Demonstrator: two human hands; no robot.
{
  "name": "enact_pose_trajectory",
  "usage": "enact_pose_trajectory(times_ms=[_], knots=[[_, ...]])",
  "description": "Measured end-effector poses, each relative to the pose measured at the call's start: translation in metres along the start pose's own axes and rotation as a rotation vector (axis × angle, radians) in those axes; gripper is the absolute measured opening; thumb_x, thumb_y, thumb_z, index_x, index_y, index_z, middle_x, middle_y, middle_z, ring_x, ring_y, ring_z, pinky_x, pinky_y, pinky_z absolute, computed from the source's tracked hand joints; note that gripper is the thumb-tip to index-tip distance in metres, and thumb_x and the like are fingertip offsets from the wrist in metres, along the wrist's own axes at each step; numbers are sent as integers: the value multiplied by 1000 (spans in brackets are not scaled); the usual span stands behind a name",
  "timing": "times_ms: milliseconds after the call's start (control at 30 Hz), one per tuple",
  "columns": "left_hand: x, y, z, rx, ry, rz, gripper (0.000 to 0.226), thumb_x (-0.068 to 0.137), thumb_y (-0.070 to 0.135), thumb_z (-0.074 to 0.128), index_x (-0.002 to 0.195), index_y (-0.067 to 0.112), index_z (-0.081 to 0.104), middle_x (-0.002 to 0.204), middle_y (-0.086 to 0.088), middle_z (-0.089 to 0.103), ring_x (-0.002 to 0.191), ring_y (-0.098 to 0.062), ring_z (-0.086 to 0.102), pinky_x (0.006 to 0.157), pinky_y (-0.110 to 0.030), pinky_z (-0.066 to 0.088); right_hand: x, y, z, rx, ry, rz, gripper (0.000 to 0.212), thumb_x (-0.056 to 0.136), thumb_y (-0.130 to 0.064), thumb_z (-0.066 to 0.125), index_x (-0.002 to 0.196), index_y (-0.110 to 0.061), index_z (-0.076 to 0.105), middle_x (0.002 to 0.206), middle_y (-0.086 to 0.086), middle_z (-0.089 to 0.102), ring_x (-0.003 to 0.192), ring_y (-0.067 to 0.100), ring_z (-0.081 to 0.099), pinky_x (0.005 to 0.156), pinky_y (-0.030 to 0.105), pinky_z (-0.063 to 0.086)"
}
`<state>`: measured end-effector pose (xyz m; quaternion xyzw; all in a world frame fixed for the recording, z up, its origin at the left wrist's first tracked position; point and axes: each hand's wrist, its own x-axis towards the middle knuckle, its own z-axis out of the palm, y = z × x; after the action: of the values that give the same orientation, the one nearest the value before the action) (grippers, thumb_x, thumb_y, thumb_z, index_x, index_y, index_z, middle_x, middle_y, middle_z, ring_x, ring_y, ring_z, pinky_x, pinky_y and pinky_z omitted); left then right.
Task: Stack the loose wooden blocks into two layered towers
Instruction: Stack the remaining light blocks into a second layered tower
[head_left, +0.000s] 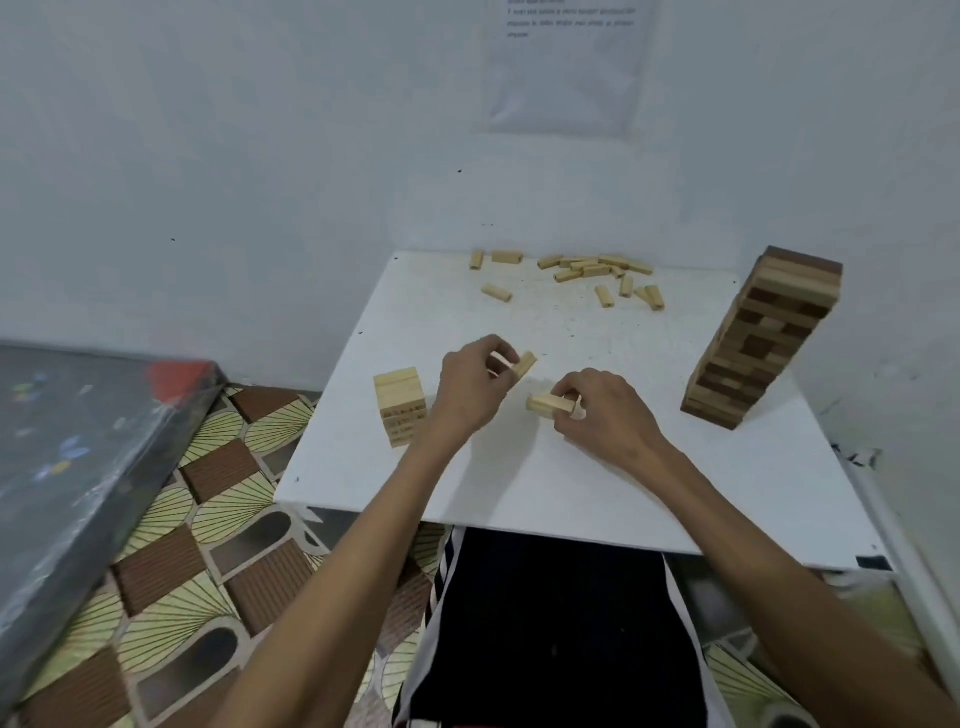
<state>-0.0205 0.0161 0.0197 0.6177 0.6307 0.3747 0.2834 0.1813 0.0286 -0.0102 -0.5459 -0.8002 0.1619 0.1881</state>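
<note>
On the white table (571, 493) a short tower (400, 410) of pale blocks was seen at the left, and near it a pale block (525, 364) was pinched in the curled fingers of the left hand (470, 387). A second block (545, 402) was gripped by the right hand (605, 410) near the middle. Loose blocks (592, 270) were scattered along the far edge, and a tall tower (761, 338) of light and dark blocks was placed at the right
</note>
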Motion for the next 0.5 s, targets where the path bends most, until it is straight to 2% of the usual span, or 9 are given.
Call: enact_pose_trajectory(times_ms=[200,367,500], knots=[[-22,-30,25,58,-74,-20,4,94,20,71,97,18,71,80,-3,73,75,-20,69,66,-28,55,-23,14,5,31,-55,-77,17,86,-21,69,103,-25,71,94,-8,67,87,15,56,74,37,50],[-17,-36,29,98,-95,43,14,94,29,72,94,16,74,87,2,72,78,-13,66,71,-24,52,-25,22,10,66,-16,-123,20,88,-26,75,108,-29,72,107,-12,57,98,7,47,75,19,39],[-12,-39,32,226,-84,83,10,95,18,68,97,13,77,94,1,67,85,-16,62,80,-29,49,-28,21,8,50,-76,-138,24,88,-29,75,113,-29,73,104,-11,57,98,10,48,80,29,46]])
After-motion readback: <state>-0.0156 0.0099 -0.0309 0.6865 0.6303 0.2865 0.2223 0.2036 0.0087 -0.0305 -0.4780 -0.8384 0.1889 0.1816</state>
